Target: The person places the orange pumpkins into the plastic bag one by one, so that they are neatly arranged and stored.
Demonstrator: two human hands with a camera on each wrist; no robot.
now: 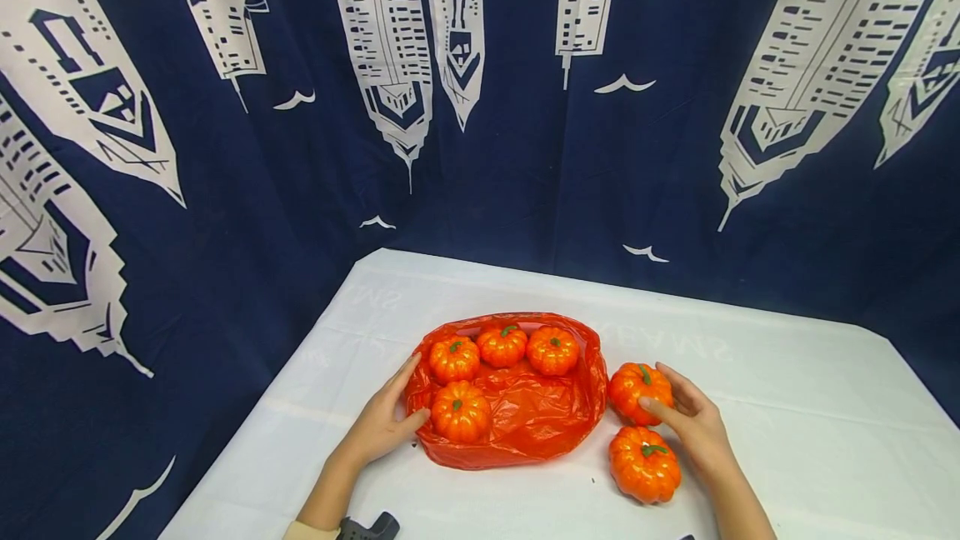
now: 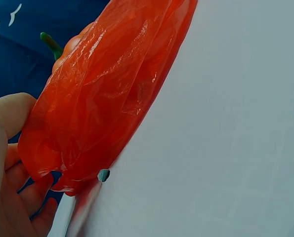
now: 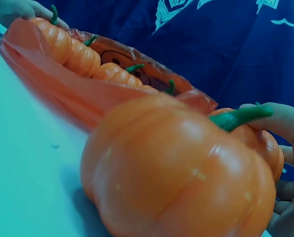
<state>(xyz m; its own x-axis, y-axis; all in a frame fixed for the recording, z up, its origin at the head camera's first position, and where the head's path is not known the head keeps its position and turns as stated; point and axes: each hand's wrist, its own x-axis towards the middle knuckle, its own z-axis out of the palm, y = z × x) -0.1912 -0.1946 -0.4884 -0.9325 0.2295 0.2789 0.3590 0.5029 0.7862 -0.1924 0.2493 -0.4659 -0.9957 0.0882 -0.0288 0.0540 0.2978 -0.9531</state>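
Observation:
A wide-mouthed red plastic bag (image 1: 536,444) lies on the table with several small orange pumpkins (image 1: 461,412) inside, their green stems up. At its left end my left hand (image 1: 381,422) holds the bag's side, thumb toward the near face and fingers around the far side. In the left wrist view the thumb and fingers (image 2: 33,197) border the crinkled red plastic (image 2: 102,98). My right hand (image 1: 693,419) grips a pumpkin (image 1: 633,392) just right of the bag, thumb on its near side. Another pumpkin (image 1: 645,465) sits closer to me, large in the right wrist view (image 3: 176,173).
A white cloth covers the table (image 1: 817,432). Behind it hangs a dark blue curtain (image 1: 510,182) with white buildings printed upside down. A dark wrist strap (image 1: 367,527) shows by the left forearm.

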